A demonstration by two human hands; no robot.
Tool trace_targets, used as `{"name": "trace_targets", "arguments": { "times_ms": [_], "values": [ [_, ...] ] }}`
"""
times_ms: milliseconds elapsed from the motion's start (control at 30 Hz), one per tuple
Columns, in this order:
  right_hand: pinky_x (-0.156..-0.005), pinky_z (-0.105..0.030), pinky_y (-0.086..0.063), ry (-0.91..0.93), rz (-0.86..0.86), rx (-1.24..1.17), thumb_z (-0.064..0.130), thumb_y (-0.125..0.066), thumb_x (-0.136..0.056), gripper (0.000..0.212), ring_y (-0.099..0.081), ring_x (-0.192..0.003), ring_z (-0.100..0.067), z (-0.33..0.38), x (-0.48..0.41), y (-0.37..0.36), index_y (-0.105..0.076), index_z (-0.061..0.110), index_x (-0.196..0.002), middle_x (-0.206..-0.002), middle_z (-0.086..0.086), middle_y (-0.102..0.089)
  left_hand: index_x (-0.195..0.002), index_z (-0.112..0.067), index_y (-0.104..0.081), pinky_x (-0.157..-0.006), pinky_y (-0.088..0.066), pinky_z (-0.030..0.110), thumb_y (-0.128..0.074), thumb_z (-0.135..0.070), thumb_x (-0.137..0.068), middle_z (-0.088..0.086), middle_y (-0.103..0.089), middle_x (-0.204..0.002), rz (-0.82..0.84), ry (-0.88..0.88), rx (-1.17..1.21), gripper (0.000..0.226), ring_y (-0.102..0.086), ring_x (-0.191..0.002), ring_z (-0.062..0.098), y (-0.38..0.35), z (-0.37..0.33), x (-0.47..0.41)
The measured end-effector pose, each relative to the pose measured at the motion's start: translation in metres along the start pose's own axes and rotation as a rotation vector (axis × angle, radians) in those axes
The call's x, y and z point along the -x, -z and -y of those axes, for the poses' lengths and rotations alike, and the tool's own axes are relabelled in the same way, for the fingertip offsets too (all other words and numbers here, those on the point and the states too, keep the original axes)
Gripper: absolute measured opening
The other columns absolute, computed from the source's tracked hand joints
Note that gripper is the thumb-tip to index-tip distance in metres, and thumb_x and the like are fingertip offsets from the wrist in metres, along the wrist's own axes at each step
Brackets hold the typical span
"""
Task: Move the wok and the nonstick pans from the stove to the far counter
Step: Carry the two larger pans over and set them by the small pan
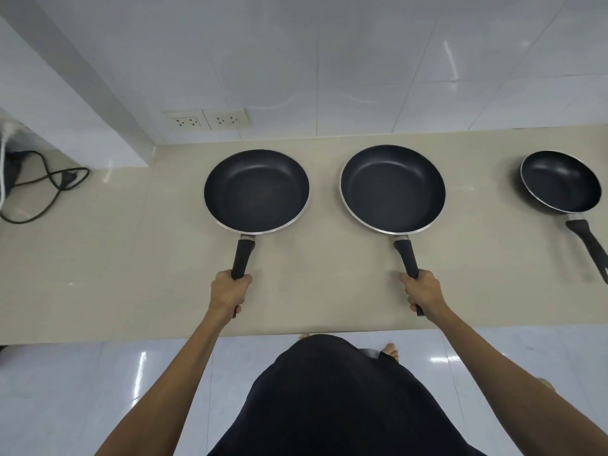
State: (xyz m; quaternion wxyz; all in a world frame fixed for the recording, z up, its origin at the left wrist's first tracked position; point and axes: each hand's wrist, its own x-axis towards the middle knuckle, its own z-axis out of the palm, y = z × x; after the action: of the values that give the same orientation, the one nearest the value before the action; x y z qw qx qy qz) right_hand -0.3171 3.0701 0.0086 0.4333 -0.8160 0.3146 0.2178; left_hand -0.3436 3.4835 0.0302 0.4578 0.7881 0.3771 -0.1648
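Note:
Two black nonstick pans with silver rims are side by side over the beige counter (131, 258). My left hand (228, 292) is closed around the black handle of the left pan (256, 190). My right hand (422, 292) grips the handle of the right pan (392, 189). Whether the two pans rest on the counter or hover just above it, I cannot tell. A third, smaller nonstick pan (561, 182) sits on the counter at the far right, its handle pointing toward the front edge, with no hand on it. No wok or stove is in view.
A white tiled wall with two sockets (210, 120) backs the counter. A black cable (46, 189) lies coiled at the left end beside a white column (82, 120). The counter's front edge runs just before my body, with glossy floor tiles below.

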Motion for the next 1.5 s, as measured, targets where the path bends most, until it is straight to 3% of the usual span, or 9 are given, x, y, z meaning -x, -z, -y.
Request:
{"name": "trace_targets", "arguments": {
  "times_ms": [667,800,1000,1167,1367,1500],
  "values": [
    [-0.038,-0.025,-0.044,-0.066,0.045,-0.032,0.027,-0.062,-0.098,0.023,-0.043,-0.041,-0.018,0.005,-0.004,0.001,-0.054,0.005,-0.096,-0.065,-0.01,-0.048,-0.083,-0.011,-0.055,-0.039,-0.04,0.026,-0.058,-0.025,-0.088,0.009,-0.049,-0.064,0.034,0.014,0.009,0.015,-0.043,-0.041,0.023,-0.02,0.017,-0.016],
    [-0.037,-0.025,-0.044,-0.072,0.032,-0.02,0.027,-0.062,-0.098,0.024,-0.044,-0.042,-0.019,0.005,-0.003,0.0,-0.054,0.004,-0.1,-0.066,-0.011,-0.049,-0.081,-0.01,-0.051,-0.043,-0.041,0.028,-0.061,-0.025,-0.09,0.008,-0.045,-0.061,0.099,0.033,0.089,0.02,-0.04,-0.041,0.02,-0.022,0.02,-0.017],
    [-0.041,-0.029,-0.047,-0.075,0.015,0.007,0.025,-0.061,-0.097,0.022,-0.046,-0.044,-0.021,0.009,0.0,0.001,-0.056,0.003,-0.098,-0.066,-0.012,-0.052,-0.079,-0.013,-0.048,-0.037,-0.039,0.026,-0.068,-0.024,-0.092,0.003,-0.044,-0.056,0.195,0.044,0.184,0.026,-0.039,-0.039,0.013,-0.017,0.017,-0.018],
    [-0.046,-0.033,-0.049,-0.073,-0.014,0.061,0.029,-0.06,-0.096,0.024,-0.051,-0.045,-0.025,0.015,0.009,0.001,-0.056,0.005,-0.093,-0.068,-0.011,-0.055,-0.083,-0.01,-0.049,-0.04,-0.042,0.028,-0.067,-0.025,-0.093,0.008,-0.048,-0.06,0.2,0.032,0.155,0.025,-0.044,-0.043,0.019,-0.016,0.015,-0.015],
    [-0.04,-0.029,-0.048,0.016,-0.039,0.167,0.024,-0.058,-0.095,0.025,-0.057,-0.048,-0.027,0.014,0.023,0.003,-0.053,0.002,-0.106,-0.08,-0.018,-0.064,-0.103,-0.005,-0.051,-0.049,-0.049,0.034,-0.063,-0.029,-0.094,0.013,-0.06,-0.077,0.125,-0.026,0.055,0.029,-0.055,-0.048,0.024,-0.018,0.014,0.001],
    [-0.063,-0.047,-0.062,0.09,-0.027,0.284,0.026,-0.058,-0.095,0.031,-0.072,-0.071,-0.041,0.008,0.037,0.009,-0.047,0.003,-0.112,-0.094,-0.021,-0.065,-0.115,-0.003,-0.046,-0.062,-0.052,0.039,-0.062,-0.033,-0.094,0.014,-0.06,-0.091,0.037,-0.123,-0.161,0.04,-0.062,-0.071,0.031,-0.02,0.022,0.023]
  ]
}}
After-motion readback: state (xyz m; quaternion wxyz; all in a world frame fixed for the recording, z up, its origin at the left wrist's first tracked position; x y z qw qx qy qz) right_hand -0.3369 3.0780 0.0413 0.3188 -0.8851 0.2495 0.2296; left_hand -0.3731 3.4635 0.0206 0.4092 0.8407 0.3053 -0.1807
